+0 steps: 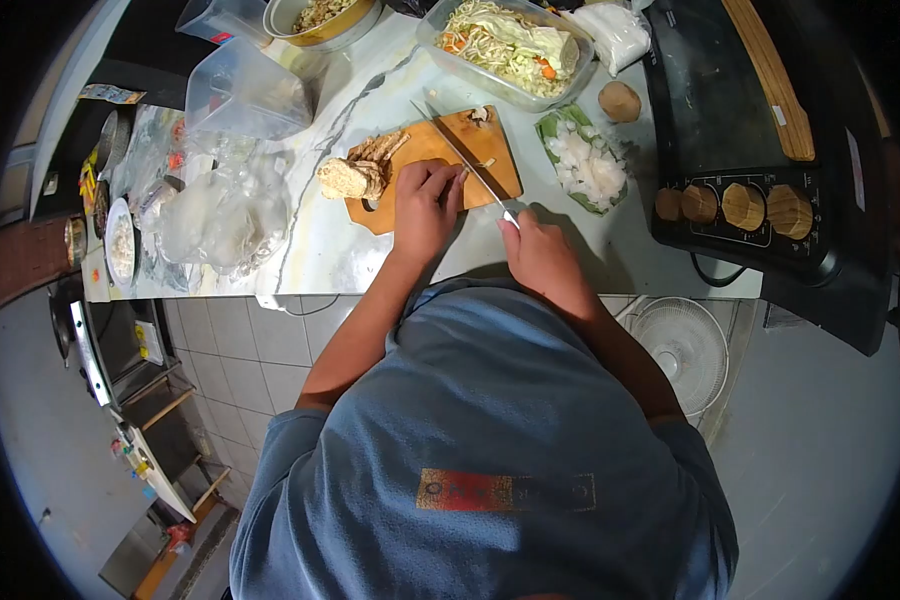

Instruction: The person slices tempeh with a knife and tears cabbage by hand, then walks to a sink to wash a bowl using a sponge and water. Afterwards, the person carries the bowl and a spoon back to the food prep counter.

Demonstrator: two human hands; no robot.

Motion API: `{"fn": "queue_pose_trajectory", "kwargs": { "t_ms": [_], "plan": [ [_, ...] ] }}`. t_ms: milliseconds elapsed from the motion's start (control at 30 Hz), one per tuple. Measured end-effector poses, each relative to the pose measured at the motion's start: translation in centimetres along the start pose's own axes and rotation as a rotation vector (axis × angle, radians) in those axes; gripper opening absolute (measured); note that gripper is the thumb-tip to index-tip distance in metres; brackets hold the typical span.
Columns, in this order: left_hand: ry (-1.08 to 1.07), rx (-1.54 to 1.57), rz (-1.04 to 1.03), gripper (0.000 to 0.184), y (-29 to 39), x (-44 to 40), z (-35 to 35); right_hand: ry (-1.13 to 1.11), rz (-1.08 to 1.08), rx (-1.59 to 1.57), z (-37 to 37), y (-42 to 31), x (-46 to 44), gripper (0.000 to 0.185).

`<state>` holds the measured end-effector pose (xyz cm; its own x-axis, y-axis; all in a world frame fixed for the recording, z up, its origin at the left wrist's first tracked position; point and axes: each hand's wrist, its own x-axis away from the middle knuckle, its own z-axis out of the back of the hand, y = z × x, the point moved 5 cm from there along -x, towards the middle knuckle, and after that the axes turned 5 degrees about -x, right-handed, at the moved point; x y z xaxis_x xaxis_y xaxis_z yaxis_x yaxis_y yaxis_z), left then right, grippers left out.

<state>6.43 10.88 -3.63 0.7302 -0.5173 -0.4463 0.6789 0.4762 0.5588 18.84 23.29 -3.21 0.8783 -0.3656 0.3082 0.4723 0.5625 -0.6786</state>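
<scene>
A knife (467, 156) lies diagonally over the wooden cutting board (380, 217), its blade pointing up and left. My right hand (543, 252) is closed round its white handle at the board's lower right. Beside the blade, my left hand (428, 205) rests on the board with its fingers bent together near a small pale piece; what the fingertips hold is too small to name. Brownish, rough-surfaced food pieces (352, 179) sit at the board's left side. A small dark-and-pale scrap (481, 116) lies near its top right corner.
Right of the board are white chunks on a green leaf (587, 165) and a round brown object (620, 101). Behind stand a tub of shredded vegetables (432, 42) and a bowl (340, 28). Plastic bags (225, 215) lie left; a black cooker (710, 235) stands right.
</scene>
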Motion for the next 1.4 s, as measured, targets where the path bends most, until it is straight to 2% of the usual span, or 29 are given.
{"fn": "queue_pose_trajectory", "kwargs": {
  "t_ms": [533, 733, 900, 1400],
  "plan": [
    [-0.022, 0.011, 0.014, 0.010, 0.0, -0.2, 0.1, -0.037, -0.020, -0.010, -0.7, 0.3, -0.5, 0.032],
    [-0.037, 0.009, 0.024, 0.011, 0.0, 0.0, 0.1, 0.023, 0.000, 0.061, -0.5, 0.0, -0.6, 0.031],
    [-0.037, -0.014, -0.015, 0.015, 0.2, 0.1, 0.2, 0.036, -0.078, 0.102, 0.3, 0.9, 0.0, 0.032],
    [-0.035, 0.000, 0.034, 0.013, -0.4, 0.1, -0.2, 0.023, 0.009, 0.016, 0.2, -0.4, 0.5, 0.034]
  ]
}}
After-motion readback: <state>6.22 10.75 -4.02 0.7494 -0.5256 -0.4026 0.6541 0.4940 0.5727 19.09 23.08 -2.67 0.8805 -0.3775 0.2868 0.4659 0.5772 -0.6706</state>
